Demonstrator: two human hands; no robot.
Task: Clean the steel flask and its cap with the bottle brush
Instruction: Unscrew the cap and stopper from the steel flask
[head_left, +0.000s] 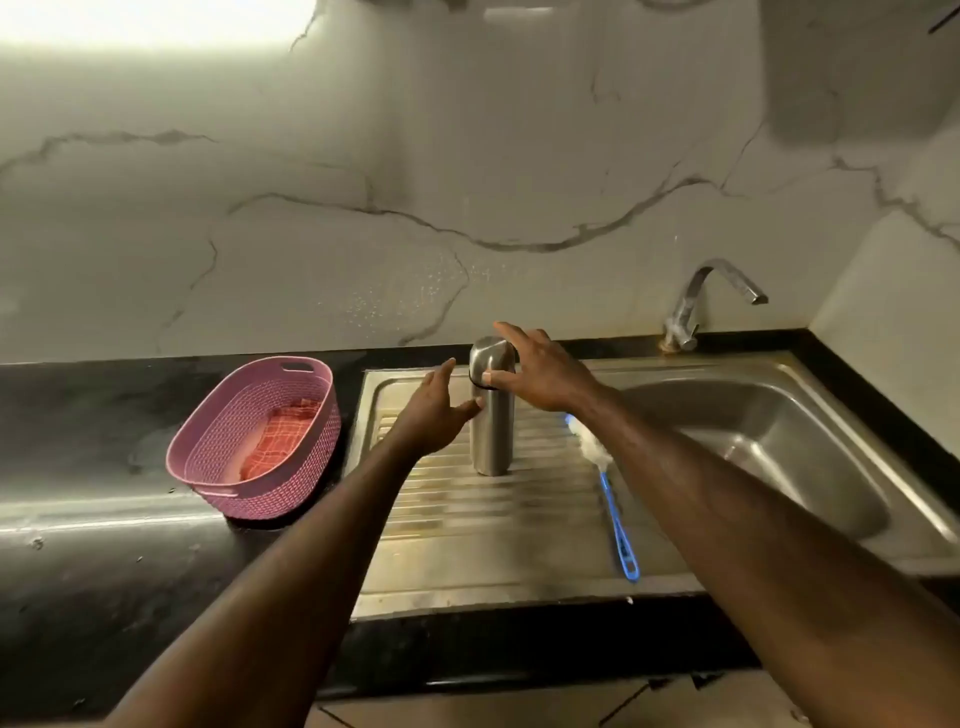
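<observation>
Steel flask (491, 431) stands upright on the ribbed drainboard (519, 519), long axis vertical, cap (491, 358) on top. Right hand (540, 371) is over the cap, thumb against its rim and fingers spread; left hand (434, 413) is spread wide, fingertips at the flask body. Blue bottle brush (605, 488) lies flat just right of the flask, bristles pointing away.

Both bare arms were stretched forward, converging toward the middle. The left hand (434, 410) was open, fingers straight and spread, thumb pointing right. The right hand (540, 371) sat a bit higher, palm down, fingers extended left with the thumb tucked underneath.
</observation>
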